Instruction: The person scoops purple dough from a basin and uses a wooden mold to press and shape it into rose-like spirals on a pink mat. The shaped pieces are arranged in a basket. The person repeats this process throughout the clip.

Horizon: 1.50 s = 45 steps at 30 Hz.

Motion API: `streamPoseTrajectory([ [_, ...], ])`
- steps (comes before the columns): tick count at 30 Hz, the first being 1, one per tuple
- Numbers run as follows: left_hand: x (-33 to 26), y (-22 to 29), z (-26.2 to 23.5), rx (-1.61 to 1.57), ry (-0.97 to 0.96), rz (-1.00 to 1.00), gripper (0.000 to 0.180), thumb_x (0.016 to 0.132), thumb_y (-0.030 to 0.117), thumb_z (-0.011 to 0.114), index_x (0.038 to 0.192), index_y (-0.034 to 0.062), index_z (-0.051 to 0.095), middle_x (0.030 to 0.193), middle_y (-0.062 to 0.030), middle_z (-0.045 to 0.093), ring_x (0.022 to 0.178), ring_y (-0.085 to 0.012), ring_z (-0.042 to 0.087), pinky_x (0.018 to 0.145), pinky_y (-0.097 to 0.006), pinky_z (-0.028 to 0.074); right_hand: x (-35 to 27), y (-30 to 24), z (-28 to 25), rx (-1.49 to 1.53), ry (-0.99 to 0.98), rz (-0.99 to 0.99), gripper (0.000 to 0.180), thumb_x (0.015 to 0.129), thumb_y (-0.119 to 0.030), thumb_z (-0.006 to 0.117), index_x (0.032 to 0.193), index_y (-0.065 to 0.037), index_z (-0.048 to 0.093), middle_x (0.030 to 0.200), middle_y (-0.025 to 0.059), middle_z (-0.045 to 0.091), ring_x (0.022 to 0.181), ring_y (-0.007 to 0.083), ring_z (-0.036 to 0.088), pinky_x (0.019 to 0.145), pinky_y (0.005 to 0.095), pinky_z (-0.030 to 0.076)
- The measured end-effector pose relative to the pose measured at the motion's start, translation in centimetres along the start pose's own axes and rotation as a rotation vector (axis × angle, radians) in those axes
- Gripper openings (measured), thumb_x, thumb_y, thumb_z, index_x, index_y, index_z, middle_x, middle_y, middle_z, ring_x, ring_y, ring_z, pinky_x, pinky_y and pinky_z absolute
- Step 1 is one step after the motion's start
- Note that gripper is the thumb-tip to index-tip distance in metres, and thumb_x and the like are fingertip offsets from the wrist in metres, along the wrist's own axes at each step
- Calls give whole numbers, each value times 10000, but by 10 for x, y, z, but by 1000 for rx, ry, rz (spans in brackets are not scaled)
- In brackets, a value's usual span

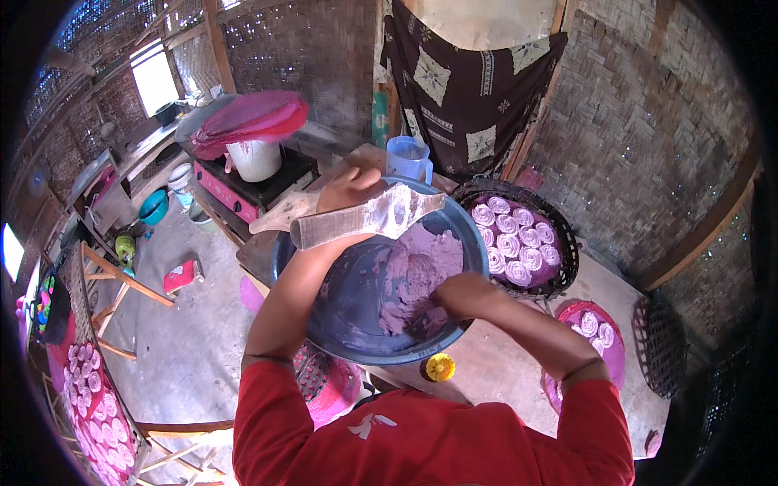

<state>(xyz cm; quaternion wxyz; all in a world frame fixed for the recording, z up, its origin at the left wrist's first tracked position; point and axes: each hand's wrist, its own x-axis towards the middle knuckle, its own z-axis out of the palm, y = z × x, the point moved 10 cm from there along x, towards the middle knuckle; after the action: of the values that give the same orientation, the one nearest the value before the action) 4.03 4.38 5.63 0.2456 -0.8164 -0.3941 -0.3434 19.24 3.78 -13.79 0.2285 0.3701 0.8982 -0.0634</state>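
My left hand [350,188] is closed at the far rim of a large blue basin [344,312], its fingers curled by the pale handle of a wooden press [348,224]. One dough-smeared arm of that press crosses in front of my left wrist and reaches over the basin. Soft purple dough [421,271] fills the basin's right side, and smears of it streak the bottom. My right hand [466,297] reaches down into this dough with bent fingers, the tips partly buried in it.
Right of the basin, a dark round basket [574,267] holds several purple dough swirls; a pink round tray [620,356] holds more. A blue jug [409,156] stands behind, a small yellow-topped item [440,368] in front. At left are a stove [231,194] with a white pot [258,160].
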Motion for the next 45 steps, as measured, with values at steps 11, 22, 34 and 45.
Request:
streamPoseTrajectory([
  [11,16,-22,1,-26,160,-169,131,730,179,691,839,112,665,852,-140,639,816,-338,638,728,-456,513,-190,67,-108,1025,850,188,310,979,-101,557,1272,-10,592,1042,158,714,901,120,636,773,281,495],
  [22,48,8,-27,7,174,-122,114,750,196,678,834,120,667,805,-105,616,745,-343,622,658,-464,498,-206,41,-171,95,1025,294,306,873,-82,589,1159,-132,684,852,151,704,704,316,689,604,419,542],
  [34,42,-6,-12,74,-34,-260,226,769,303,707,943,160,711,919,-81,692,824,-314,671,730,-433,525,-226,-31,-198,-588,1040,213,498,791,-139,582,1289,-134,588,728,11,504,580,147,560,491,288,467],
  [45,46,34,-27,-15,213,-39,179,752,322,718,843,173,679,811,-65,656,753,-291,650,730,-408,525,-216,-34,-206,-581,1146,124,420,797,-157,590,1212,-107,624,721,29,565,596,154,607,494,283,479],
])
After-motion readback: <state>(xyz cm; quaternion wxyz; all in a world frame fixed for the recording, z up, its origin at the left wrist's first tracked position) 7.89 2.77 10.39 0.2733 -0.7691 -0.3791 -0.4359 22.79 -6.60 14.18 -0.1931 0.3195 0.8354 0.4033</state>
